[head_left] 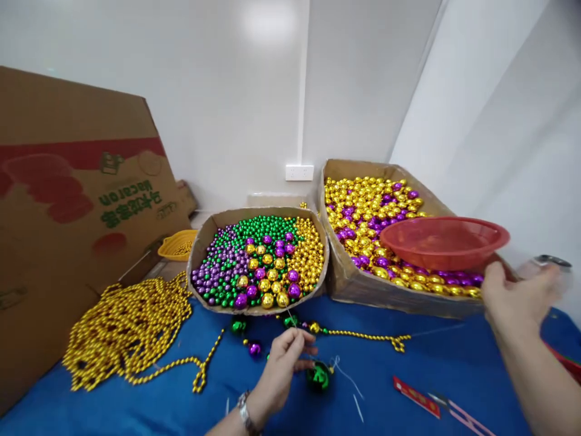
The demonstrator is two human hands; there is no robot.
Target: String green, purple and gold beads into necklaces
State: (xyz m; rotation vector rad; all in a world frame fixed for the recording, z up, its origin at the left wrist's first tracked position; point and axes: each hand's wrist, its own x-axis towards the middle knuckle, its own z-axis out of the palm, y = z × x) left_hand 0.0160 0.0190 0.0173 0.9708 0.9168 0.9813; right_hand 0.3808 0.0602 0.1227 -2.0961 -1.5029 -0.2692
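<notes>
My left hand (pixel 285 363), wearing a metal watch, pinches a thin pale thread (pixel 291 316) near the front of the bead box. Just right of its fingers lies a large green ball ornament (pixel 319 376) with loose white thread tied at its top. Behind that hand, a bead garland (pixel 255 349) of green, purple and gold balls rests on the blue cloth. My right hand (pixel 517 300) is at the right, beside a red plastic bowl (pixel 447 242); its thumb and fingers are apart. A dark-rimmed clear container (pixel 552 264) is blurred behind those fingers.
A cardboard box (pixel 258 312) holds green, purple and gold beads. The larger box (pixel 399 303) contains gold and purple balls beneath the bowl. Gold bead strings (pixel 131 330) lie left, near a big carton (pixel 77 242). Pink-handled snips (pixel 458 413) and a red packet (pixel 416 397) lie front right.
</notes>
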